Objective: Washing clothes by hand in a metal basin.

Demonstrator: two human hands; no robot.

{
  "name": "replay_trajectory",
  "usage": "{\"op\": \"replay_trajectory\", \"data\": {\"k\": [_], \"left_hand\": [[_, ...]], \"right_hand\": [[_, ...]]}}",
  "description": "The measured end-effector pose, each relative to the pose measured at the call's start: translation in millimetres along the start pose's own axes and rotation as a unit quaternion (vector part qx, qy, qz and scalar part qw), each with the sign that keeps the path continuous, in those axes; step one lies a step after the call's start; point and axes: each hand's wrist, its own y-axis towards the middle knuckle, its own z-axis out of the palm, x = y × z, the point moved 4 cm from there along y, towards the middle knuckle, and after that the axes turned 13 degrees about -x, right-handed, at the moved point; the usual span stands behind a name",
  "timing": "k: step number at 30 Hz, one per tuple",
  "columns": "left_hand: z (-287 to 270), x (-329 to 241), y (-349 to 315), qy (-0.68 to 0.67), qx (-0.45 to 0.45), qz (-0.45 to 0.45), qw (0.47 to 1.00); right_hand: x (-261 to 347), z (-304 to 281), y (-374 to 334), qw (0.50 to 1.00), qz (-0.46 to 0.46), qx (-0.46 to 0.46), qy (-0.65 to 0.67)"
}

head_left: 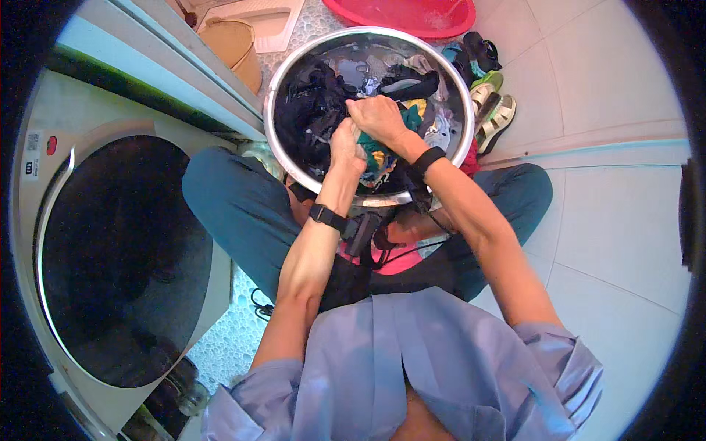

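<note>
Inside metal basin (270, 121) — cloth (373, 156), green with yellow patches, crumpled, bunched beside dark laundry (312, 110). Left hand (346, 145), right hand (380, 121) just beside each other — fingers of both clamped on cloth.

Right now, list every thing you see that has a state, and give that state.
Left hand: closed on patterned cloth
Right hand: closed, against the left
Patterned cloth: bunched
Dark clothes: wet, heaped
Metal basin: upright, holding water and clothes
Red basin: upright, partly out of frame
Round dark door: apparently shut
Sleeves: rolled up
Wristbands: fastened
Pale shoes: unworn
</note>
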Motion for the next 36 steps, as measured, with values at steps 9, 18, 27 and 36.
{"op": "replay_trajectory", "data": {"k": [9,18,27,36], "left_hand": [[-13,-7,-11,-0.190,0.206,0.129,0.951],[21,-56,-44,0.561,0.038,0.257,0.786],[17,-82,-46,0.290,0.019,0.285,0.913],[38,-112,-81,-0.097,0.176,0.129,0.971]], "right_hand": [[78,-5,-28,0.987,-0.163,-0.005,-0.008],[-7,-40,31,0.866,0.245,0.208,0.384],[15,-50,15,0.848,0.045,0.225,0.478],[-73,-9,-58,0.966,0.003,0.258,-0.005]]}}
